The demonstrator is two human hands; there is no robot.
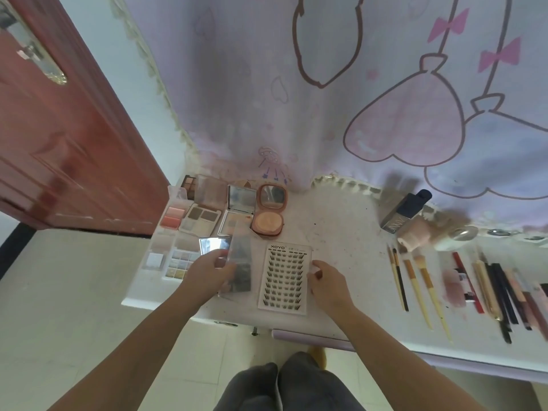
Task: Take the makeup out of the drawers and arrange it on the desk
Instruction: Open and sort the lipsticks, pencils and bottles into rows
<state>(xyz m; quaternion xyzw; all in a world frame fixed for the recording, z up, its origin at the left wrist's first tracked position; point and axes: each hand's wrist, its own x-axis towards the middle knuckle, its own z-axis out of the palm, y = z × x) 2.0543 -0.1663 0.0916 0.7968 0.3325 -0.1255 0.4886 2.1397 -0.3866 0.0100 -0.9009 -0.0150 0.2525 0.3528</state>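
Most makeup already lies on the desk (341,221): palettes left, brushes and pencils right. Lash card (284,280) flat at centre, right hand (324,280) pinching its edge. Left hand (207,272) grips clear lash case (240,262), not yet placed.

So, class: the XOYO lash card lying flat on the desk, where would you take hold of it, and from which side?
Probably pinch the XOYO lash card at its bare right margin, coming from the right, where the right hand already touches it. The card lies flat, and the lash rows fill its middle, so only the edges are safe to pinch.
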